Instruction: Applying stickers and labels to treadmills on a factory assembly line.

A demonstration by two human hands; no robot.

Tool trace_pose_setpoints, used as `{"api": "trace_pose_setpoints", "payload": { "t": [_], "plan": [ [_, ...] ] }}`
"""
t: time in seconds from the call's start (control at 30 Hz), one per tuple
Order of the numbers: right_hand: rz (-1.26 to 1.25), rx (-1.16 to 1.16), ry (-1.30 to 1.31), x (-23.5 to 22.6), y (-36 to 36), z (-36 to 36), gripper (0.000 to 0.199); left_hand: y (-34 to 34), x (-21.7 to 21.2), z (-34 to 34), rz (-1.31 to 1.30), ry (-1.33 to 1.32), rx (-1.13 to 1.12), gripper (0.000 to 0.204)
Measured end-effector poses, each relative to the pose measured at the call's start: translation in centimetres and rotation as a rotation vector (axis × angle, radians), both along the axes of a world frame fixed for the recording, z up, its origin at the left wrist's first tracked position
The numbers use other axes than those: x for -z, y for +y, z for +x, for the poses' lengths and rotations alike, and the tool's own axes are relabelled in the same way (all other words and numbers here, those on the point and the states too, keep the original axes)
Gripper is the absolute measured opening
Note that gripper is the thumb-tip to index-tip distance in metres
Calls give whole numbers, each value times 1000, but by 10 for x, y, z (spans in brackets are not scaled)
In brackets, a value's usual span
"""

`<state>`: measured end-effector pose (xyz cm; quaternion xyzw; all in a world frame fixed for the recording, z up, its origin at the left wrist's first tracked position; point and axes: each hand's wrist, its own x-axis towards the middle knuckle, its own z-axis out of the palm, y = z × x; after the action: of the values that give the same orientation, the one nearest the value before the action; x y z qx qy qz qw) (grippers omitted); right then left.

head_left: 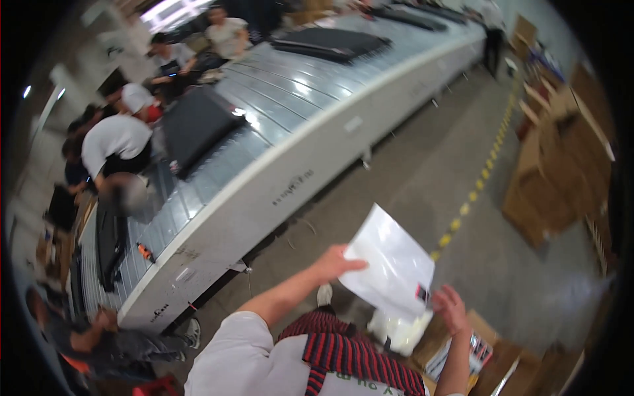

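Holds a glossy white sheet (389, 261) by its left edge, pinched between thumb and fingers of the left hand (337, 262), tilted, in front of the body and above the grey floor (409, 185). Brings the right hand (451, 309) just beside the sheet's lower right corner, near a small dark and red mark, with fingers loosely parted; cannot tell, through the blur, whether touching it. Has a crumpled white plastic bundle (401, 330) below the sheet, beside an open cardboard box (485, 327). Wears a red-and-black striped apron (340, 355). Stands alongside a long conveyor line (290, 188), with dark panels (201, 125) lying on its metal top and an orange tool (145, 251) near its edge. Shares the line with co-workers (119, 142), mostly along its far side.
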<state>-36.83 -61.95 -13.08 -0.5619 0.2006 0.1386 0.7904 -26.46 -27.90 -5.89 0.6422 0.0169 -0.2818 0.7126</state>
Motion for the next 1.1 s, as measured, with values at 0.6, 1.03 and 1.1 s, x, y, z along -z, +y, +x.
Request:
{"api": "trace_pose_setpoints", "payload": {
  "t": [0.6, 1.03, 1.1],
  "plan": [
    [169, -115, -445, -114, 351, 201, 39, 287, -53, 66, -904, -400, -467, 64],
    [89, -812, -305, -114, 520, 307, 15, 303, -43, 113, -312, -351, -1223, 40],
    [84, -894, -278, -102, 521, 329, 17, 306, -43, 128, -232, -375, -1283, 38]
  ]
}}
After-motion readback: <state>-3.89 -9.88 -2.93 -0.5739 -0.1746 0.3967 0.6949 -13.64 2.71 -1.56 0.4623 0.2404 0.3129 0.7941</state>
